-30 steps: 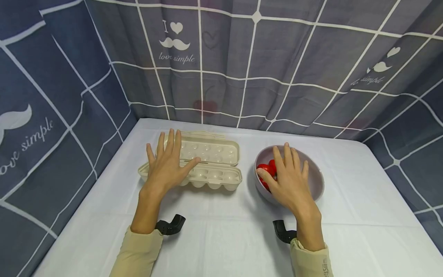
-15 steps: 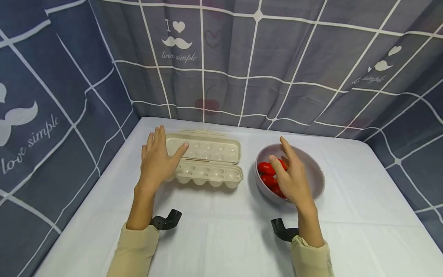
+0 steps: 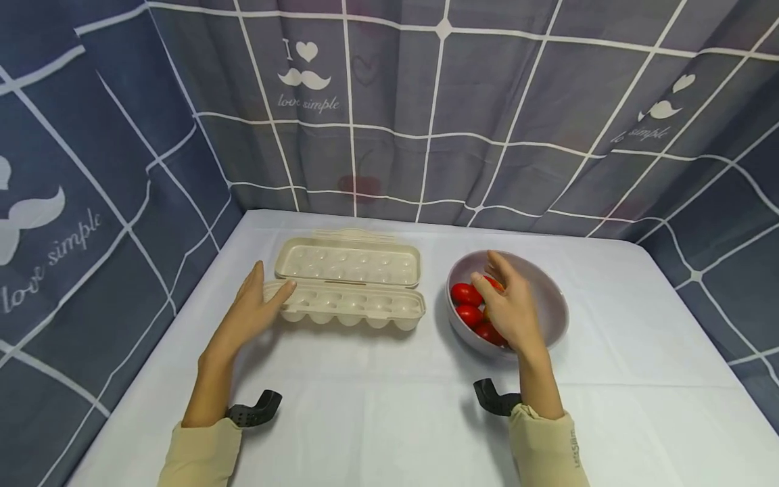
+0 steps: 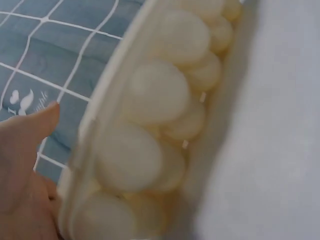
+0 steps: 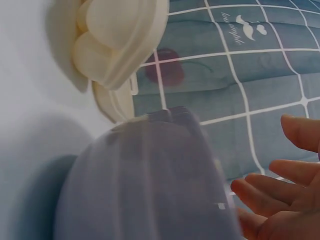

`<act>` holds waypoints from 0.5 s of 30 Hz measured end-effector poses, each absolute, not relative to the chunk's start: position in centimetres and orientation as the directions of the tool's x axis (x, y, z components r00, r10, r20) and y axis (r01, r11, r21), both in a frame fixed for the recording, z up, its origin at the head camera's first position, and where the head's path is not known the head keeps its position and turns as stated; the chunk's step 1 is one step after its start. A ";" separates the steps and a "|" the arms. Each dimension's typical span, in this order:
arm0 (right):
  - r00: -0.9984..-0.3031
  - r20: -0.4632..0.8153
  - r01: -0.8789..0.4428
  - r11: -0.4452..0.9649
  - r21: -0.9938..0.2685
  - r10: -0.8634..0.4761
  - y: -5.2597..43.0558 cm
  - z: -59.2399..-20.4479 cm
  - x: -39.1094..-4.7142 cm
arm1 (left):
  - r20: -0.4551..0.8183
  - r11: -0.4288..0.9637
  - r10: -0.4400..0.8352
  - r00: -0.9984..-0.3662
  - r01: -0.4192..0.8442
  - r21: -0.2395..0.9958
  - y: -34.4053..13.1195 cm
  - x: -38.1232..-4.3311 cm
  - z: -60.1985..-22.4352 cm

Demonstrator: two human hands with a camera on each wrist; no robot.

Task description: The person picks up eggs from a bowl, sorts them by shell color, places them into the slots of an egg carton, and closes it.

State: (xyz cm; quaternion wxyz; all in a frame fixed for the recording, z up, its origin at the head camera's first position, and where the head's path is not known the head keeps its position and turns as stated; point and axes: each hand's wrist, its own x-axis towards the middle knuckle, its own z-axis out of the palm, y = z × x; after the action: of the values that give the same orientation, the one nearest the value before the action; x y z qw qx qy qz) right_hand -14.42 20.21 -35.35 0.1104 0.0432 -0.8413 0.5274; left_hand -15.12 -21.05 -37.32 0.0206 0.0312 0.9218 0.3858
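A cream plastic egg carton (image 3: 353, 297) lies with its hinged lid (image 3: 349, 262) folded back, its cups showing nothing inside. My left hand (image 3: 248, 312) is at the carton's left end, thumb pointing over the corner and fingers along the outer side; the left wrist view shows it beside the rounded cup bottoms (image 4: 155, 92). To the right stands a greyish-purple bowl (image 3: 552, 304) with several shiny red oval things (image 3: 467, 294), like small tomatoes. Over the bowl hovers my right hand (image 3: 512, 308), its fingers loosely bent and holding nothing visible, hiding part of the contents.
White cloth covers the table (image 3: 365, 419). A dark grid-patterned curtain (image 3: 395, 81) closes off the back and both sides. Each wrist carries a black curved mount (image 3: 258, 409). Carton and bowl stand a short gap apart.
My left hand has drawn back and leftward from over the carton to its left end. My right hand, earlier spread above the bowl, has turned sideways with its fingers bent, uncovering more red pieces.
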 end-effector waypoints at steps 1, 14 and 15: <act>-0.976 0.214 -0.176 0.438 -0.882 0.039 20.2 -35.5 -14.5 | -0.013 0.696 0.088 -0.996 0.052 0.716 -21.2 -15.1 -37.6; -0.993 0.104 -0.119 0.469 -0.875 -0.059 19.6 -36.4 -15.3 | -0.049 0.665 0.147 -0.988 0.062 0.744 -22.2 -14.4 -38.4; -0.995 0.076 -0.100 0.473 -0.875 -0.071 19.5 -36.4 -15.3 | -0.053 0.662 0.147 -0.988 0.059 0.747 -22.2 -14.3 -38.4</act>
State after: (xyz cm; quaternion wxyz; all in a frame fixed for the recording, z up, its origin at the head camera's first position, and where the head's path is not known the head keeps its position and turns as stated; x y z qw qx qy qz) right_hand -15.32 19.52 -36.41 0.0145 0.0498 -0.8581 0.5109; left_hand -14.31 -22.24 -38.40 0.0541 0.0564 0.9101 0.4070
